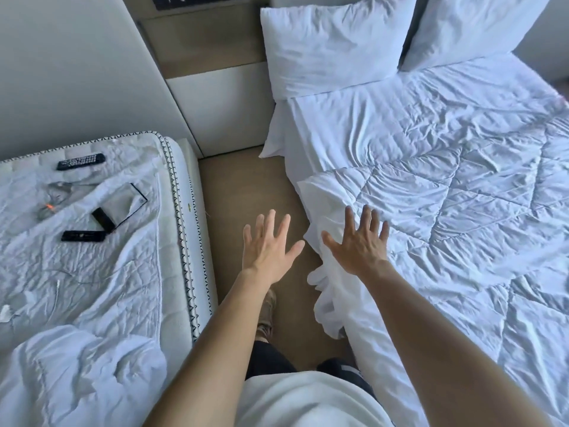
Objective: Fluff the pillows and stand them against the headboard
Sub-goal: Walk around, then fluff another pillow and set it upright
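We stand in the narrow strip of tan floor [246, 186] between two beds, both arms stretched forward. Our left hand [268, 245] hangs over the floor with fingers spread, holding nothing; our right hand [360, 245] is likewise splayed and empty, over the bunched edge of the white quilted duvet [446, 217], though we cannot tell whether it touches.

The two plump white fabric pillows, the nearer pillow [332, 47] and the farther pillow [480, 29], lean at the head of the right-hand bed, well apart from both hands and seemingly against the pale headboard [286, 0] (its surface is mostly hidden). They look soft, light and floppy, so we judge the side seams or corners best to grip, one hand each.

Room is tight: the white mattress with black-patterned piping [181, 211] crowds our left, and a white bedside cabinet [218, 109] stands just beside the nearer pillow.
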